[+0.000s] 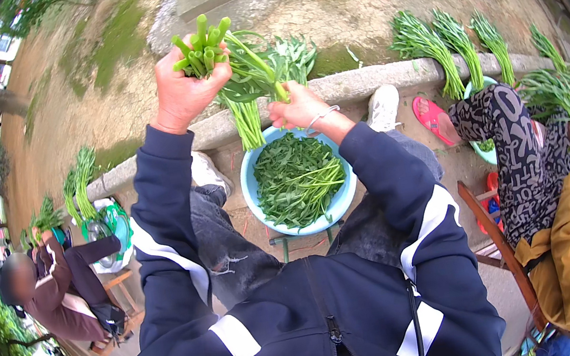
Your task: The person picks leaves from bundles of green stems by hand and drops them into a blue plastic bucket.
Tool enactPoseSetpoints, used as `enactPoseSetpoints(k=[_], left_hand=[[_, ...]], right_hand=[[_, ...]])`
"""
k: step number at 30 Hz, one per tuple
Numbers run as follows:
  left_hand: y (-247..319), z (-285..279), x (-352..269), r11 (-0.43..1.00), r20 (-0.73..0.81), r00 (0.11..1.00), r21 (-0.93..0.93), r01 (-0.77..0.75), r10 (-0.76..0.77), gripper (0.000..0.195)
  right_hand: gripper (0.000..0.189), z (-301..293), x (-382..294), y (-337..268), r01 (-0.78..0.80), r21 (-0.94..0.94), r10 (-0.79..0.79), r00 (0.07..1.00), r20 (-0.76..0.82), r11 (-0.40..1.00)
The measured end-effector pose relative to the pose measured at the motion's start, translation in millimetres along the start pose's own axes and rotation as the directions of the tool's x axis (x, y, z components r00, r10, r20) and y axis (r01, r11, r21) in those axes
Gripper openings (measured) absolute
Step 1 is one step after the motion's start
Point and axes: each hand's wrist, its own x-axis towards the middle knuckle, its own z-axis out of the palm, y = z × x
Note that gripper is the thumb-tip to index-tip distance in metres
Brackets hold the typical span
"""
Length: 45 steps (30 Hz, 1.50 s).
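My left hand [171, 93] grips a bundle of hollow green stems [203, 51], probably water spinach, with the cut ends pointing up. Its leafy part hangs beyond the fist. To the right and slightly lower, my right hand [303, 108] pinches a single leafy stalk [262, 67] near its end; the stalk's other end reaches the bundle. Below both hands, between my knees, a light blue plastic basin [250, 193] holds loose leaves and thin stems [295, 176]. More stems [246, 123] lie over the kerb, just behind the basin, partly hidden by my hands.
Bundles of greens [457, 47] rest along the stone kerb [348, 83]. A person in a mustard jacket [565, 254] sits on the right, holding greens over a basin [484, 152]. Another person [59, 305] sits at left beside a bag [126, 220]. Bare soil [349, 13] lies past the kerb.
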Motion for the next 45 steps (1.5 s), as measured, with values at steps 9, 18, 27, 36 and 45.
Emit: enactPoseSetpoints(k=[9,18,27,36,45], left_hand=[[-14,20,-93,0.929,-0.147,0.927,-0.191,0.316,-0.345,0.020],[-12,33,-104,0.954,0.204,0.943,0.205,0.221,-0.262,0.053],[-4,23,-105,0.936,0.162,0.946,0.266,0.230,-0.279,0.065],[-13,20,-113,0.940,0.131,0.960,0.275,0.203,-0.246,0.059],[-6,14,-111,0.934,0.123,0.956,0.276,0.225,-0.266,0.026]], right_hand=[[0.026,-5,-44,-12,0.380,-0.618,-0.495,0.869,-0.016,0.688],[0.019,2,-44,-28,0.573,-0.486,-0.582,0.799,0.153,0.659],[0.055,10,-53,-47,0.480,-0.107,-0.436,0.853,0.287,0.871],[0.040,37,-41,-36,0.637,-0.296,-0.648,0.758,0.074,0.712],[0.032,36,-44,-48,0.640,-0.348,-0.628,0.761,0.164,0.685]])
